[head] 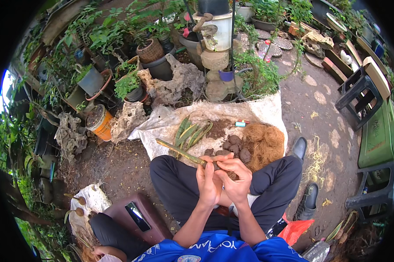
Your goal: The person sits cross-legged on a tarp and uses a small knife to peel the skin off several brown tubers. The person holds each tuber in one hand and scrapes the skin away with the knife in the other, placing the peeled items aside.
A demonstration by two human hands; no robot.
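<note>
My left hand [207,185] and my right hand [237,177] meet over my lap, pinching the lower end of a long green-yellow plant leaf [179,151]. The leaf slants up to the left. Dark soil [216,166] shows between my fingers around its base, partly hidden by them. Just past my hands, several dark mud balls [235,143] lie on a whitish woven sack [164,119]. Beside them is a heap of brown coconut fibre [265,140]. Several snake plant leaves [187,133], loose soil [217,128] and a blue thread spool [240,124] also rest there.
At lower left sits another person, whose hand [109,251] is near a brown padded box [161,222] bearing a phone [138,216]. Rubber sandals [307,199] and a red plastic bag [293,229] lie right. Porous rocks [175,78], potted plants and black plastic stools [364,95] surround the sack.
</note>
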